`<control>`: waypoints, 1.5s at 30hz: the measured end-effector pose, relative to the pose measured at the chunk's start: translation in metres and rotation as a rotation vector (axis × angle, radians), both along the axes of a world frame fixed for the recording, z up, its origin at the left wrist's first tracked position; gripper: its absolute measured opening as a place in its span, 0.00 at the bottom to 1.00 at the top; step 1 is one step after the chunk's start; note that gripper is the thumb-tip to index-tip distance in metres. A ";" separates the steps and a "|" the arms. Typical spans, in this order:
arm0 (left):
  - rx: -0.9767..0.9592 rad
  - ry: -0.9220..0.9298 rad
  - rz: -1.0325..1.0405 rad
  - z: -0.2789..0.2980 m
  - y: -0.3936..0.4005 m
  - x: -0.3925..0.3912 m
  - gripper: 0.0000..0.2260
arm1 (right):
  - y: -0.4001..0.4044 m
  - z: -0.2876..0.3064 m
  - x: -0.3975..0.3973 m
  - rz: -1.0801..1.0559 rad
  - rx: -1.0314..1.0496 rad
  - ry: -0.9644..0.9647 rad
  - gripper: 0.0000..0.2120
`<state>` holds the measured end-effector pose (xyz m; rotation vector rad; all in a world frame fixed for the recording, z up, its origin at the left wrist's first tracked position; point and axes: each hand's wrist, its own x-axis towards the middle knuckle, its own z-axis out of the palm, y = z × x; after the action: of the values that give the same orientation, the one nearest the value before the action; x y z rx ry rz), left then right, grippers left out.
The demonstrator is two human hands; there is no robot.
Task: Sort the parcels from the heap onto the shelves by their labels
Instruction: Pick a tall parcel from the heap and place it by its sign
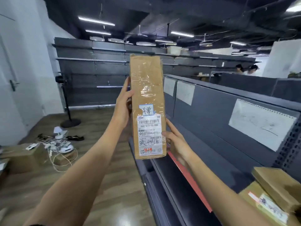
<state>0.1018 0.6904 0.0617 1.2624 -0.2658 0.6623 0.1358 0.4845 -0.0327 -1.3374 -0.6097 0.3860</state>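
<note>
1. At the far left, a white door with a dark handle stands in a white wall.
2. On the wooden floor below it lie a brown carton and a tangle of white cables and small devices.
3. A fan stand with a round black base rises behind the tangle, in front of the grey wall shelving.
4. The left hand grips the left edge of the parcel at about mid-height, thumb on the front and fingers curled round behind.
5. The parcel, a long brown cardboard box wrapped in clear tape, is held upright in the air at centre frame, above the near end of the shelf unit.
6. Its lower half carries a white shipping label with barcodes and handwriting, and a small handwritten sticker sits just above that.
7. The right hand holds the parcel's lower right corner, thumb pressed on the label and fingers behind the box.
8. To the right runs a dark grey shelf unit with sheets of white paper fixed to its back panel.
9. At the lower right, two brown parcels on the shelf are stacked, the upper one lying askew across the lower, labelled one.
10. Far back on the right, two people show above a partition.
</note>
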 end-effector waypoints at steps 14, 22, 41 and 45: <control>0.038 0.188 0.173 -0.064 0.206 0.185 0.24 | 0.208 -0.078 0.212 0.165 -0.010 0.177 0.36; -0.013 0.233 0.203 -0.061 0.302 0.309 0.24 | 0.305 -0.071 0.350 0.178 -0.051 0.229 0.26; -0.030 0.254 0.014 -0.095 0.599 0.698 0.23 | 0.580 -0.092 0.694 0.121 -0.147 0.290 0.43; -0.074 0.305 -0.010 -0.112 0.640 0.795 0.24 | 0.612 -0.106 0.778 0.080 -0.134 0.304 0.44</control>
<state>0.8968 1.3301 -0.0501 1.2706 0.0043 0.4579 0.9140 1.0963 -0.1391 -1.3501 -0.3888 0.6920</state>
